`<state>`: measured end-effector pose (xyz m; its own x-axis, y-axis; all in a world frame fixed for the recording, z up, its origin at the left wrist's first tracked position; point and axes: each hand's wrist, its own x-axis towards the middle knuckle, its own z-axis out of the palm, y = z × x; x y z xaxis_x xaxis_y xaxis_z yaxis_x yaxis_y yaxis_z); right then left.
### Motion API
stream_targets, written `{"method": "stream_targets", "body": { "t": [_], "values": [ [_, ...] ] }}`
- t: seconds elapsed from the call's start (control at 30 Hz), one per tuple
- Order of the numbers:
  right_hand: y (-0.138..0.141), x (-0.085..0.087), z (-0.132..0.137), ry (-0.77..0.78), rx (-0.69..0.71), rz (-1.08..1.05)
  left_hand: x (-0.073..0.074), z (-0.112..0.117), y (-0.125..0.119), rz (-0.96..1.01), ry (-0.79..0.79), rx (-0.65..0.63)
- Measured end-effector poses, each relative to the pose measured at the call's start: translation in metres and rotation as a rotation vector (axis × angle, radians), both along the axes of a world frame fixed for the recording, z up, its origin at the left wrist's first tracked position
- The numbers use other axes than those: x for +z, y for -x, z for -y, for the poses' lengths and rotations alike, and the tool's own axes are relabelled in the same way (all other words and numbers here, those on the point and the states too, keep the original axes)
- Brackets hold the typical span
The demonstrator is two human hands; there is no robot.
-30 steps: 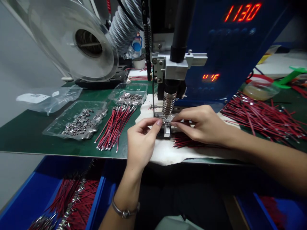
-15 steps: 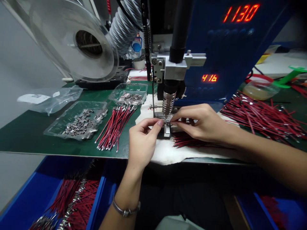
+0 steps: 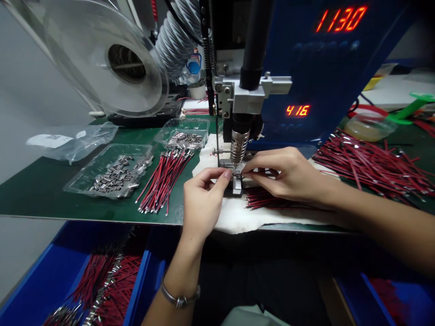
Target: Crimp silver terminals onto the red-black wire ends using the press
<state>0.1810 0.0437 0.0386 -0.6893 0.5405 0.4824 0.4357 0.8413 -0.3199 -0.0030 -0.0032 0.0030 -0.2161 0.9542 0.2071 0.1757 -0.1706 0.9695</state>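
Note:
Under the soldering machine's tip (image 3: 239, 147), my two hands meet at a small metal fixture (image 3: 237, 184). My left hand (image 3: 204, 199) comes in from the left, thumb and forefinger pinched at the fixture's edge. From the other side, my right hand (image 3: 288, 176) pinches close to the tip, its other fingers curled. Whatever lies between the fingertips is too small and covered to make out. Below my right hand, a bundle of red and black wires (image 3: 261, 199) rests on a white cloth (image 3: 238, 219).
Left on the green table (image 3: 41, 190) are a clear tray of metal parts (image 3: 115, 176), a smaller tray (image 3: 185, 138) and a wire bundle (image 3: 165, 181). A large wire pile (image 3: 370, 167) lies right. Blue bins (image 3: 136, 290) sit below. The blue machine housing (image 3: 306, 68) shows lit digits.
Both hands stay pinched at the fixture, with hardly any movement. The view has shifted very slightly.

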Motion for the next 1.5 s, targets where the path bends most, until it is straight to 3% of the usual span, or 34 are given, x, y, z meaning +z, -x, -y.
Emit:
{"method": "stream_targets", "body": {
  "t": [0.7, 0.97, 1.5],
  "values": [
    [-0.0006, -0.0013, -0.0010, -0.023, 0.020, -0.018, -0.0027, -0.0007, 0.0003, 0.013, -0.036, 0.011],
    [-0.0010, -0.0020, -0.0020, -0.030, 0.022, -0.020, -0.0085, -0.0035, 0.0017, 0.165, -0.048, 0.003],
    [-0.0011, -0.0039, -0.0023, -0.044, 0.033, -0.041, -0.0073, -0.0028, 0.0015, 0.210, -0.014, -0.016]
  ]
}}
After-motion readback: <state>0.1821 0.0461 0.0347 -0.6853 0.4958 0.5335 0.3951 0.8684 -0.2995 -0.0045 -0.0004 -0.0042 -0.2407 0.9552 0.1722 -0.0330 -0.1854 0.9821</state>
